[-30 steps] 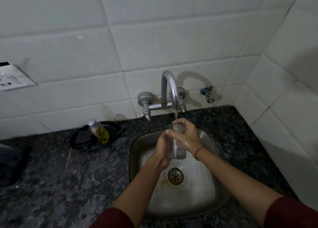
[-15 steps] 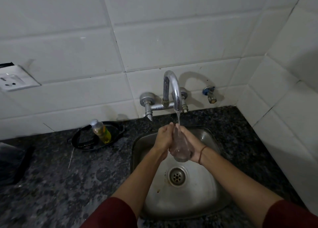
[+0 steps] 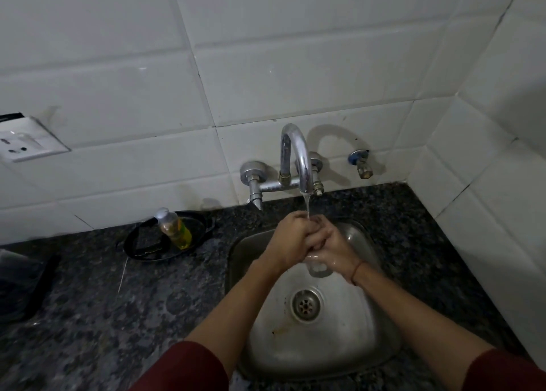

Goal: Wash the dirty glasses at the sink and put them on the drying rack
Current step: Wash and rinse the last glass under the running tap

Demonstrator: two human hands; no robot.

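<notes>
Status: rinse step, mid-wash. The glass (image 3: 317, 268) is in the air over the sink (image 3: 357, 316), which is set into the tabletop (image 3: 147, 316) toward its back right corner. It touches neither basin nor drain (image 3: 305, 305).

Both hands are clamped on it. The left hand (image 3: 291, 237) wraps the upper part from the left side. The right hand (image 3: 334, 250) takes the lower part from the right. The fingers (image 3: 314, 240) of both are curled tight round the body and overlap at the top, so nothing is spread wide. My read: two-hand wrap bc wet glass is slick, and the palms can scrub the outer wall while turning it.

The glass is held right under the tap (image 3: 298, 154) spout. The water stream (image 3: 307, 206) lands at the top of the clasp, probably so flow runs into or over the top end and drops straight to the basin, no splash on the tabletop.

Orientation: long axis is tilted, not upright. The top end is toward the back edge/tap, and the bottom end pokes out below the hands toward the front edge. The visible end looks like the base, but that's approx, as most of the body is hidden by the hands. Can't confirm the mouth.

Other stuff: soap bottle (image 3: 174, 228) lying in a black dish (image 3: 139, 244) at the back edge, left of the sink. Wall socket (image 3: 26, 142) is further left.

Drying rack isn't in view, so placement isn't done yet. Risks imo: slip on release, or rim knocking the spout given how near it is.
</notes>
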